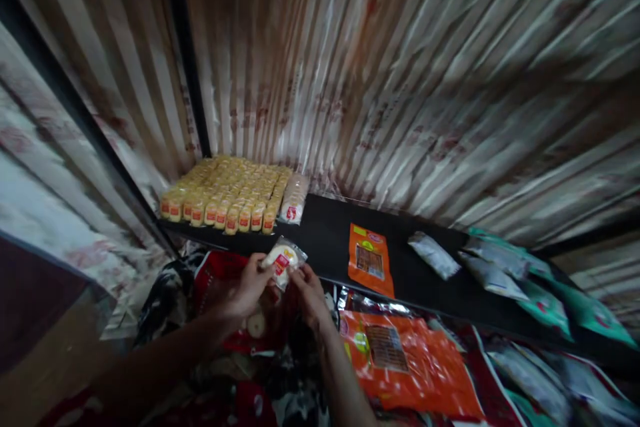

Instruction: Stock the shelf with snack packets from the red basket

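Black shelf [325, 240] beyond; packet [281, 263], apparently snack food, between 2 hands [250, 290] [311, 297].

lettering on the held packet [281, 263] too small to read, wall sheeting [320, 73] blurred, lower-right bags [537, 377] cut off

Left hand [251, 288] and right hand [309, 292] pinch a red-labelled packet [280, 261], a black shelf [325, 233] just beyond, rows of yellow packets [230, 190] on its left end, an orange pouch [370, 259] farther right, creased sheeting [320, 73] behind
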Demonstrator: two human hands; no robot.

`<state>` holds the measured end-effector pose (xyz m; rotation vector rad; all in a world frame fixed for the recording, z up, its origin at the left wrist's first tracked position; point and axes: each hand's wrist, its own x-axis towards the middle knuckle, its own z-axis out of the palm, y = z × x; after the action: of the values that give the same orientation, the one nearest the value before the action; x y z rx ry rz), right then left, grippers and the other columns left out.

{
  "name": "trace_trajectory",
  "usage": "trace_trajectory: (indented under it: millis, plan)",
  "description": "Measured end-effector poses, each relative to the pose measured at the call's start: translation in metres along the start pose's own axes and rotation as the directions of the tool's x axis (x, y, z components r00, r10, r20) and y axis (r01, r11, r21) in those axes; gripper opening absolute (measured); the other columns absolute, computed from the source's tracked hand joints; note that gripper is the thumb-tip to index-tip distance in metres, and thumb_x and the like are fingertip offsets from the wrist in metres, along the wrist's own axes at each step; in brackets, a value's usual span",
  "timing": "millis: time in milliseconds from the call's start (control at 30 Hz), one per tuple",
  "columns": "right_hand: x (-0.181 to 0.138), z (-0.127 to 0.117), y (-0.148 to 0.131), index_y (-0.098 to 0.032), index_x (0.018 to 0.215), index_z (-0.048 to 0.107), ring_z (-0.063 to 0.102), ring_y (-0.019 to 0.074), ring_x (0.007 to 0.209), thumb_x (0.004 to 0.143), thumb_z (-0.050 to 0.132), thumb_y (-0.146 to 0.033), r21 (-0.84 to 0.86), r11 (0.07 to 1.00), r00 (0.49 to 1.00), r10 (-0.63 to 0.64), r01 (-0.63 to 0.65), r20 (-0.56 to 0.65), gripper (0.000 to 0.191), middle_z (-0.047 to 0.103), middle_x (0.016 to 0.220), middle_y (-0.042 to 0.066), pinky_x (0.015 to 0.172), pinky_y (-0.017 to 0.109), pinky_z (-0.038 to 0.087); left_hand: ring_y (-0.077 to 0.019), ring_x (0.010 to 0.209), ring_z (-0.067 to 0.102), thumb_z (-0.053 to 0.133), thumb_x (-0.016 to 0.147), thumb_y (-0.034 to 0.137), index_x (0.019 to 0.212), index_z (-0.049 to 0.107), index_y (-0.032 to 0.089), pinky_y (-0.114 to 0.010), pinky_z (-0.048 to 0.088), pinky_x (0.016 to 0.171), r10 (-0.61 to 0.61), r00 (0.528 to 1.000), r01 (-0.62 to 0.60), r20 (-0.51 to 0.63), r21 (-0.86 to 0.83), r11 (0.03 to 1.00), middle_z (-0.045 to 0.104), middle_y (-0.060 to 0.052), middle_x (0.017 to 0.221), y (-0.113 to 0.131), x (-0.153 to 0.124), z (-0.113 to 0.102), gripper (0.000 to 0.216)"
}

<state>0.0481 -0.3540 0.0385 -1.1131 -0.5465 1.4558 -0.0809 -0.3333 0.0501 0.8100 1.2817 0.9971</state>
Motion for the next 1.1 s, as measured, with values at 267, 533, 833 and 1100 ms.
trace_trajectory:
  millis: [267, 533, 833, 1100]
  plan:
    - [0.021, -0.004, 0.000, -0.017, 0.086, 0.063, 0.062, 0.0158, 0.068, 0.061, 0.072, -0.043, -0.221, 0.963, 0.955, -0.204, 0.156, -0.215, 0.038, 0.071, 0.077, 0.001, 0.064, 0.025, 0.047, -0.0090, 0.062, 0.060, 0.062, 0.078, 0.014, 0.093, 0.051, 0.016, -0.018, 0.049, 0.055, -0.004, 0.999, 0.003, -0.033, -0.047, 0.999, 0.060, 0.000, 0.079, -0.009, 0.022, 0.034, 0.019]
    - [0.090, -0.040, -0.003, -0.016, 0.092, 0.066, 0.062, 0.0184, 0.073, 0.068, 0.063, -0.042, -0.435, 0.864, 0.911, -0.365, 0.253, -0.195, 0.036, 0.071, 0.083, 0.005, 0.067, 0.028, 0.049, -0.0123, 0.087, 0.061, 0.050, 0.073, 0.000, 0.107, 0.056, 0.014, -0.032, 0.052, 0.086, 0.313, 0.949, -0.272, -0.043, 0.391, 0.879, 0.048, -0.011, 0.119, -0.018, 0.052, 0.040, 0.037]
    - [0.158, -0.022, -0.014, -0.015, 0.099, 0.065, 0.063, 0.0199, 0.078, 0.071, 0.056, -0.047, -0.625, 0.742, 0.893, -0.422, 0.241, -0.158, 0.044, 0.072, 0.089, 0.008, 0.071, 0.028, 0.049, -0.0245, 0.129, 0.043, 0.050, 0.068, -0.001, 0.114, 0.056, 0.013, -0.040, 0.033, 0.112, 0.436, 0.893, -0.412, 0.115, 0.599, 0.686, 0.045, -0.013, 0.134, -0.017, 0.091, 0.061, 0.048]
    - [0.178, -0.016, -0.012, -0.013, 0.108, 0.063, 0.062, 0.0236, 0.089, 0.078, 0.050, -0.049, -0.833, 0.513, 0.840, -0.529, 0.206, -0.119, 0.048, 0.069, 0.098, 0.012, 0.082, 0.035, 0.047, -0.0261, 0.138, 0.030, 0.048, 0.068, 0.000, 0.132, 0.047, 0.008, -0.038, 0.024, 0.116, 0.353, 0.925, -0.362, 0.145, 0.622, 0.695, 0.034, -0.016, 0.147, -0.004, 0.112, 0.072, 0.064]
